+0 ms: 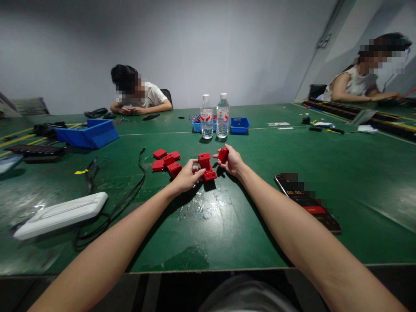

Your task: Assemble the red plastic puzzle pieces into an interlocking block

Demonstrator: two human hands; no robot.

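Two bare hands above green tabletop. Left hand: narrow, thumb and fingers pinched on left side of red block assembly, round holes visible in it; can't tell about contact with tabletop underneath. Right hand: partly curled, holding smaller red block at the fingers, just right of assembly, apart from it. Near left hand, on its far side: pile of loose red blocks, about five, bunched together.

Containers: large blue bin on left, contents too unclear to name. Mid-table, small blue tray with tangled multicoloured wires. Right of that, second blue tray, contents too small to make out. In front of trays: two clear plastic bottles, upright side by side, white caps, clear liquid inside. Beside right forearm: phone, timer-style digits on screen.
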